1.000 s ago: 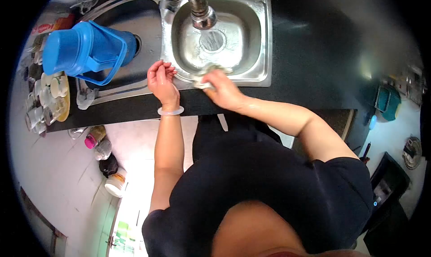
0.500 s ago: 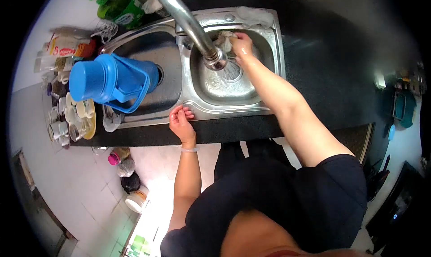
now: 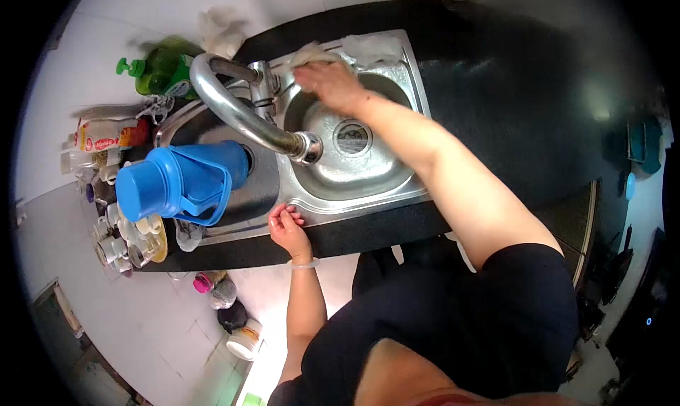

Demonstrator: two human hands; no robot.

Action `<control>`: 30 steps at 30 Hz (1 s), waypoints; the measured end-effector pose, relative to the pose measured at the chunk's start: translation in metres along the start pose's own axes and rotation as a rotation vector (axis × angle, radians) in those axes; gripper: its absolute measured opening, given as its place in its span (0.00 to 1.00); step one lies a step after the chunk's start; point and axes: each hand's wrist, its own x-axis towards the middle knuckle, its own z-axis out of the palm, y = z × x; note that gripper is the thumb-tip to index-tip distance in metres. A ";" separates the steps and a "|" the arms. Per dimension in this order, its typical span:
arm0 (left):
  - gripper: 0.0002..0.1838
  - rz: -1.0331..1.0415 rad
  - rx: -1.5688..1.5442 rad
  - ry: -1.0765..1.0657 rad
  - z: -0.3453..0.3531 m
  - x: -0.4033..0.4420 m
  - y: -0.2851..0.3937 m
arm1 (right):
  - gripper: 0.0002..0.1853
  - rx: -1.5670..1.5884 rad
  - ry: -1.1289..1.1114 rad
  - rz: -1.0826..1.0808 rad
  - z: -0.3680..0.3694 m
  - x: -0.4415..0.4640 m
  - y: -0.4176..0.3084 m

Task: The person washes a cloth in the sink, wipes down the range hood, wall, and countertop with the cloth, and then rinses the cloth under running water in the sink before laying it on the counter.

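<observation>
Kitchen, black counter (image 3: 496, 122) with a double steel sink (image 3: 375, 200) set in it; I'm on the head cam. Nearest me: dark shirt (image 3: 460, 307) on the wearer. Down left on the floor, a pink-lidded jar (image 3: 205, 283) and a white tub (image 3: 244, 341), with a dark bundle (image 3: 232, 317) between them.

Left hand (image 3: 288, 232) is at the sink's front edge, fingers loosely curled, I see nothing in it. Can't tell if it touches the rim. Pale bangle (image 3: 304, 264) on that wrist.

Tap (image 3: 244, 119) arches over the sink, spout above the right basin. Blue flask (image 3: 170, 186) is at the left basin, handle toward me; cups (image 3: 113, 246) bunched left of it.

Right hand (image 3: 329, 86) is at the right basin's back-left corner, blurred, over a pale cloth (image 3: 315, 53) by the tap base. Can't tell how far the fingers close on it.

Farther back: crumpled white plastic (image 3: 372, 49) on the rear ledge, green soap bottle (image 3: 163, 73) behind the left basin, then tiled wall (image 3: 283, 6).
</observation>
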 end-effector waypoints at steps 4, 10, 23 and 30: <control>0.06 -0.011 0.029 0.009 0.001 0.001 0.001 | 0.27 -0.162 0.084 0.319 -0.040 -0.043 0.019; 0.06 0.007 0.020 0.019 0.001 0.001 0.000 | 0.25 -0.135 0.209 0.387 -0.057 -0.081 0.048; 0.08 0.002 -0.072 -0.233 0.009 0.002 -0.007 | 0.09 0.822 0.137 0.832 -0.042 -0.124 -0.047; 0.25 -0.650 -0.669 -0.489 0.111 0.035 0.004 | 0.14 1.892 -0.043 1.047 -0.045 -0.101 -0.124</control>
